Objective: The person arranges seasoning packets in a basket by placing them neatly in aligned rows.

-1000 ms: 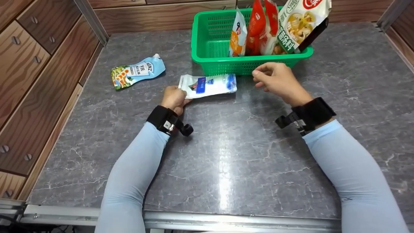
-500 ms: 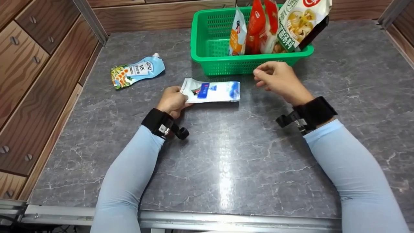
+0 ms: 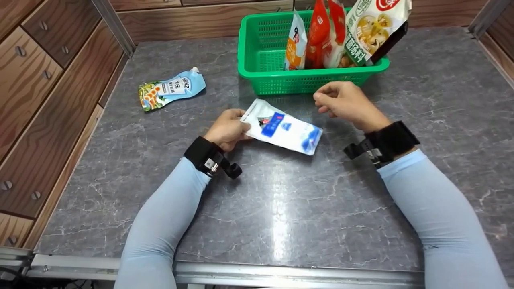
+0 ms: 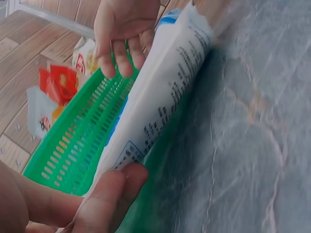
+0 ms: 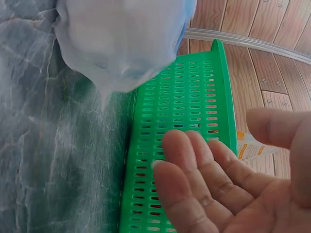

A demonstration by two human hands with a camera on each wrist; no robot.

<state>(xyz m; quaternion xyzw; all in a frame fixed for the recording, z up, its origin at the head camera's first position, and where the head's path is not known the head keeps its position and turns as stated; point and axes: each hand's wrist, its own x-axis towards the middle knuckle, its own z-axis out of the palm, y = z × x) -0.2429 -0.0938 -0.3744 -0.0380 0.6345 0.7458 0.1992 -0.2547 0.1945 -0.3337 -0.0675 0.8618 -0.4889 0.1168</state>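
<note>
My left hand pinches one end of a white and blue pouch between thumb and fingers. The pouch's free end points right and toward me. In the left wrist view, the side of the pouch with rows of small print shows above my fingertips. My right hand hovers just in front of the green basket, its fingers loosely bent and holding nothing. In the right wrist view that hand is palm up to the camera, and the pouch's blurred end is apart from it.
Several packs stand in the basket's right part: an orange and white pack, red packs and a white and green pack. A light blue Heinz pouch lies on the grey table at the left. Wood-patterned panels border the table.
My left hand has moved right and slightly toward me with the white and blue pouch. The pouch has turned, its free end swinging toward me. The right hand has hardly moved.
</note>
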